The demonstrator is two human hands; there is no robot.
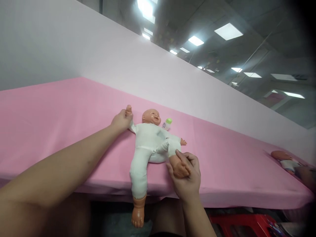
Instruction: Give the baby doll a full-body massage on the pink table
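A baby doll (148, 138) with a white cloth body lies face up on the pink-covered table (222, 164). My left hand (121, 121) is closed around the doll's hand at the left, and that doll arm stretches out sideways. Lower down, my right hand (190, 174) grips the doll's foot, with that leg bent up toward its body. The doll's other leg hangs over the front edge of the table. Beside the doll's head lies a small bottle (167, 123) with a green cap.
A pale wall panel (172, 79) runs along the back of the table. Another doll (283, 159) lies at the far right, with part of a person's arm (306, 176) close to it. Below the table edge at the right is a red plastic stool or similar object (242, 220).
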